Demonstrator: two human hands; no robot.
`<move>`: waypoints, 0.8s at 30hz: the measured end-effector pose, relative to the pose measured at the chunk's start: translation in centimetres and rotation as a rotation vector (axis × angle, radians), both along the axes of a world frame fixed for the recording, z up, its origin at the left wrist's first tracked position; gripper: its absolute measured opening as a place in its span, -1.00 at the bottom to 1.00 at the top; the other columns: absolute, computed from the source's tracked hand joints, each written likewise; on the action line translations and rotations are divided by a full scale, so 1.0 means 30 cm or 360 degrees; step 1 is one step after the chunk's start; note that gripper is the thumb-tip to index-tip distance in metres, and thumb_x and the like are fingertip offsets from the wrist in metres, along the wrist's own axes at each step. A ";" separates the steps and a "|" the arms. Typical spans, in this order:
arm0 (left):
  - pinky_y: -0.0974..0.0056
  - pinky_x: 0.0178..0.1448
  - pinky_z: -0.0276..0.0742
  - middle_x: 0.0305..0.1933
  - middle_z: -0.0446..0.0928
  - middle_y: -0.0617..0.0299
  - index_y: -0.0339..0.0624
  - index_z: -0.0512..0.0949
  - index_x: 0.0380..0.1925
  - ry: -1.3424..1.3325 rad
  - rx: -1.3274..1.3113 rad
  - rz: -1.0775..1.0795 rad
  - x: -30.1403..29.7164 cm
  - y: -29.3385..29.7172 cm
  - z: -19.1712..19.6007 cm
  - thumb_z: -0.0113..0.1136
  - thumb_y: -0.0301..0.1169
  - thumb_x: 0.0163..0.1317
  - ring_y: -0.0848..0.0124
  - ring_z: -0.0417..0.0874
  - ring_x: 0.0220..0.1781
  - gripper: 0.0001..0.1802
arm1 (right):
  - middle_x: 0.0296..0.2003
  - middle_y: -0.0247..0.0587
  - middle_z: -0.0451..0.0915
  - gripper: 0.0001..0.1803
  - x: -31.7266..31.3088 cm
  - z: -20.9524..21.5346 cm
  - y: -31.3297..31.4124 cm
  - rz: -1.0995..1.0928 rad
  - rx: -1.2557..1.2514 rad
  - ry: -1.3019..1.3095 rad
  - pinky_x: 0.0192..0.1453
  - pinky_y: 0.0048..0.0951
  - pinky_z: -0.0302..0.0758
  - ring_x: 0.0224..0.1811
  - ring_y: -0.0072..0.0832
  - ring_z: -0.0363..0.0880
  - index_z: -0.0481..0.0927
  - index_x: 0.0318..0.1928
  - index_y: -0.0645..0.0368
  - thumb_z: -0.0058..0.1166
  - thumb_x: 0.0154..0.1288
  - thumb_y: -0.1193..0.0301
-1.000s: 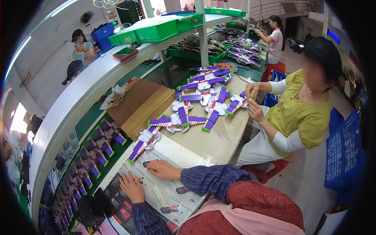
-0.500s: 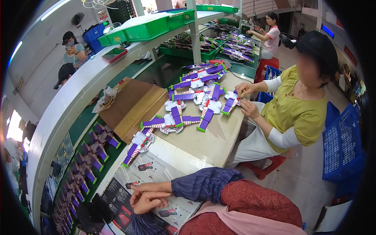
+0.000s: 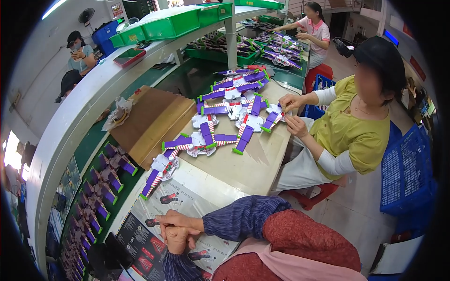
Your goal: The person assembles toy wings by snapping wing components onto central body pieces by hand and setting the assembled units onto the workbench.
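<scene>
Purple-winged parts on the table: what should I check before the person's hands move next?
1. Right hand apart from left hand: not ok; they overlap.
2. Palms empty: cannot tell; they are hidden.
3. Nearest purple-winged part uncovered: ok; nothing lies on top.
4. Printed sheet fully visible: not ok; the hands block some.
5. Co-worker's hands clear of that part: ok; they are at another part.

The right grip (image 3: 180, 219) and left grip (image 3: 177, 240) are overlapping, partly hiding one another; the lower edge is cutting off the left sleeve (image 3: 179, 268) and pink cloth (image 3: 293, 264).
</scene>
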State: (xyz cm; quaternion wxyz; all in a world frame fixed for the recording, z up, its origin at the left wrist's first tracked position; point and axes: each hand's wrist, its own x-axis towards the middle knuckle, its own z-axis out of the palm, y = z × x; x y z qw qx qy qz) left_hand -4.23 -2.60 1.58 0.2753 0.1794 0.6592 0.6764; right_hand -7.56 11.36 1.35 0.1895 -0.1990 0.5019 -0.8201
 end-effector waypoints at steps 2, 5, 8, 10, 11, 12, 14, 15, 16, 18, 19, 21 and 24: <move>0.34 -0.72 0.42 -0.71 0.55 0.17 -0.30 0.78 -0.38 0.0054 -0.0008 0.0030 0.011 0.026 0.003 0.21 0.06 0.51 0.37 0.50 -0.84 -0.41 | -0.56 -0.04 0.71 -0.14 0.002 -0.002 0.009 -0.0039 -0.0017 0.0053 -0.20 -0.35 0.64 -0.46 -0.27 0.71 0.73 -0.50 0.38 -0.25 0.69 -0.10; 0.37 -0.76 0.29 -0.77 0.42 0.26 -0.23 0.63 -0.41 0.0211 0.0249 0.0245 -0.003 0.044 -0.047 0.02 -0.14 0.57 0.40 0.43 -0.87 -0.55 | -0.36 -0.06 0.77 -0.28 0.003 -0.044 0.005 -0.0110 0.0132 -0.0069 -0.16 -0.33 0.66 -0.27 -0.32 0.75 0.75 -0.25 0.35 -0.26 0.72 -0.02; 0.13 0.12 0.63 -0.10 0.61 0.06 -0.33 0.61 -0.07 0.0883 0.0241 0.1018 -0.022 0.019 -0.108 -0.07 -0.23 0.56 0.35 0.65 0.02 -0.62 | -0.04 -0.31 0.75 -0.55 -0.050 -0.143 -0.088 -0.0225 -0.0447 -0.0235 0.00 -0.39 0.63 -0.10 -0.56 0.67 0.73 0.02 0.18 -0.08 0.71 0.09; 0.07 -0.11 0.76 -0.09 0.71 0.08 -0.20 0.61 0.17 -0.0165 0.1257 0.0979 -0.063 -0.151 -0.040 0.10 0.10 0.56 0.15 0.76 -0.10 -0.43 | 0.08 -0.25 0.73 -0.47 -0.062 -0.114 -0.035 -0.0053 -0.0323 -0.0492 0.16 -0.45 0.60 0.08 -0.60 0.64 0.63 0.23 0.21 -0.05 0.70 0.00; -0.19 0.14 0.64 0.08 0.68 0.05 -0.15 0.55 0.25 -0.0193 0.1185 0.0937 -0.097 -0.173 -0.012 0.02 0.09 0.60 -0.06 0.72 0.07 -0.43 | 0.11 -0.21 0.72 -0.46 -0.060 -0.092 -0.001 -0.0010 -0.0396 -0.0501 0.15 -0.44 0.62 0.06 -0.60 0.66 0.62 0.24 0.20 -0.06 0.69 -0.01; -0.45 0.38 0.52 0.25 0.66 0.01 -0.11 0.49 0.34 -0.0218 0.1112 0.0903 -0.122 -0.177 0.000 -0.07 0.08 0.64 -0.26 0.67 0.23 -0.43 | 0.04 -0.10 0.77 -0.45 -0.069 -0.065 0.046 0.0381 -0.0562 -0.0346 -0.07 -0.38 0.74 -0.09 -0.51 0.77 0.64 0.20 0.22 -0.09 0.69 -0.02; 0.21 0.19 0.60 -0.16 0.68 0.05 -0.46 0.60 -0.01 -0.0300 0.0962 0.1503 -0.096 -0.031 0.036 -0.13 -0.09 0.67 0.21 0.69 -0.06 -0.45 | -0.17 0.01 0.81 -0.41 -0.078 -0.074 0.038 0.0827 -0.0466 -0.0479 -0.31 -0.34 0.79 -0.33 -0.35 0.83 0.70 0.09 0.24 -0.07 0.65 -0.06; 0.18 0.28 0.56 0.10 0.61 -0.02 -0.45 0.50 0.22 -0.0399 0.0593 0.1225 0.008 0.019 0.129 -0.08 -0.02 0.66 0.19 0.65 0.10 -0.40 | -0.17 0.01 0.81 -0.41 -0.089 -0.091 0.031 0.0818 -0.0453 -0.0481 -0.31 -0.34 0.79 -0.33 -0.35 0.83 0.70 0.09 0.24 -0.07 0.65 -0.06; 0.15 0.38 0.53 0.36 0.54 -0.08 -0.44 0.39 0.44 -0.0481 0.0231 0.0952 0.064 0.034 0.176 -0.04 0.05 0.66 0.17 0.62 0.27 -0.27 | -0.23 0.04 0.80 -0.44 -0.101 -0.110 0.014 0.0951 -0.0251 -0.0317 -0.32 -0.28 0.81 -0.36 -0.28 0.84 0.70 0.06 0.31 -0.03 0.62 0.00; 0.47 -0.68 0.21 -0.37 0.65 0.10 -0.19 0.42 0.49 -0.0475 0.0097 0.0680 -0.015 0.043 0.077 -0.27 0.21 0.68 0.47 0.39 -0.73 -0.22 | -0.32 0.04 0.80 -0.50 -0.089 -0.135 0.031 0.1124 -0.0146 -0.0191 -0.35 -0.20 0.82 -0.42 -0.19 0.83 0.70 0.02 0.37 0.01 0.58 0.11; 0.46 -0.64 0.23 -0.35 0.65 0.09 -0.20 0.43 0.48 -0.0464 0.0142 0.0632 -0.034 0.045 0.025 -0.26 0.21 0.67 0.46 0.40 -0.69 -0.23 | -0.32 0.04 0.79 -0.52 -0.101 -0.216 0.016 0.1172 -0.0134 -0.0295 -0.38 -0.18 0.81 -0.41 -0.19 0.82 0.69 0.04 0.35 0.00 0.58 0.13; 0.43 -0.56 0.26 -0.30 0.65 0.08 -0.23 0.44 0.44 -0.0421 0.0239 0.0577 -0.074 0.066 -0.023 -0.25 0.19 0.67 0.44 0.42 -0.61 -0.25 | -0.48 0.02 0.74 -0.52 -0.079 -0.255 -0.035 0.1098 -0.0252 -0.0548 -0.59 -0.18 0.72 -0.54 -0.19 0.77 0.67 -0.04 0.35 -0.05 0.62 0.11; 0.39 -0.44 0.32 -0.23 0.65 0.07 -0.26 0.46 0.39 -0.0358 0.0380 0.0490 -0.126 0.111 -0.095 -0.22 0.16 0.67 0.41 0.46 -0.49 -0.28 | -0.40 0.12 0.79 -0.34 -0.023 -0.128 0.019 0.1293 0.0236 -0.0427 -0.48 -0.29 0.74 -0.51 -0.18 0.78 0.74 0.06 0.37 -0.25 0.75 0.01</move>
